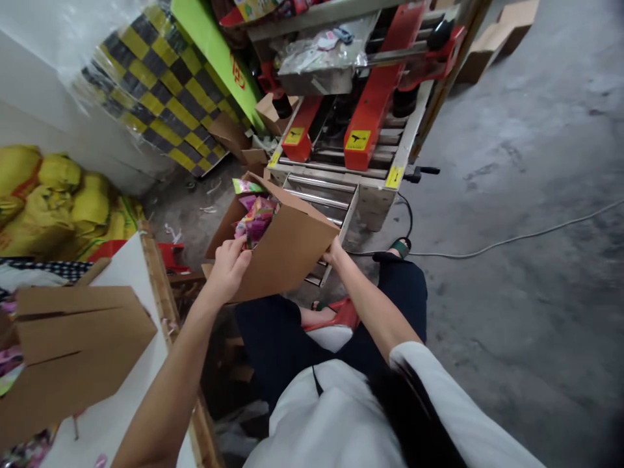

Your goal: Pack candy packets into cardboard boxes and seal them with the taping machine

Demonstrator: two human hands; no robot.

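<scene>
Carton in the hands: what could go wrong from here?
The carton looks tilted with its open side by the left hand, so the packets inside might slide out. The right hand at its corner seems close to the roller frame and could get pinched. A cable runs on the floor by one foot, a possible trip hazard.

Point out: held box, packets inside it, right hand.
Held box [283, 250]: head view, brown side panel.
Packets [257, 220]: head view, pink wrapper near the middle.
Right hand [333, 251]: head view, middle of visible part.

Soft, diffuse light; glints on metal rollers [318, 198]; slight blur; edges stretched.
</scene>
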